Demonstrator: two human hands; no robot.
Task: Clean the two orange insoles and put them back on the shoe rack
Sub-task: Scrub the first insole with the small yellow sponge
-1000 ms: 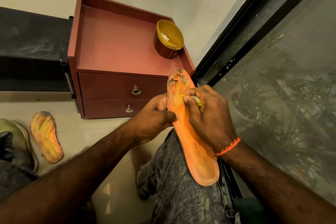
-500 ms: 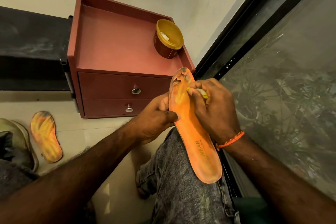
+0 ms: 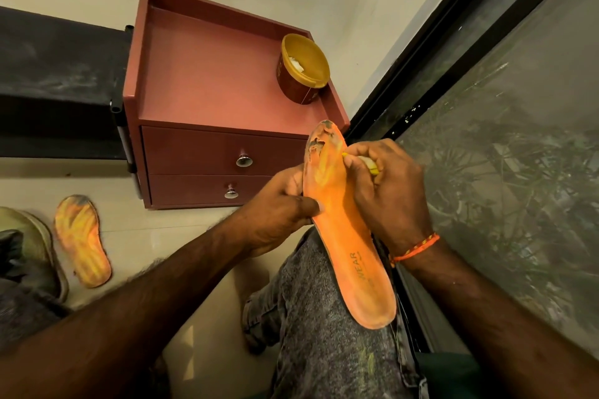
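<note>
Head view: person seated, knee in grey jeans [image 3: 327, 317] near centre. Orange insole [image 3: 346, 230] held lengthwise over the knee, heel end near, worn dirty toe end far, printed "WEAR" near the heel. Left hand [image 3: 275, 214] comes in from the left, forearm stretched diagonally across the frame, thumb pressed on the insole's top face at its left edge, other fingers hidden behind it, so it grips the insole. Right hand [image 3: 385, 191] comes in from the right, wrist with an orange thread band [image 3: 415, 249], fingers curled tight round a small yellow tool [image 3: 369, 165], what kind of tool cannot tell; its tip touches the insole near the toe end on the right edge. Second orange insole [image 3: 82, 240] lies flat on the pale floor [image 3: 181, 236], far left, well apart from the hands, just beside a greenish shoe [image 3: 35, 246]. Red two-drawer cabinet [image 3: 223, 126] far centre, against the wall. Open yellow-lidded jar [image 3: 301, 70] on its top at the right rear corner, something white inside. Dark-framed window [image 3: 486, 107] on the right, plants behind the glass. Black shelf [image 3: 55, 81] left of the cabinet
</note>
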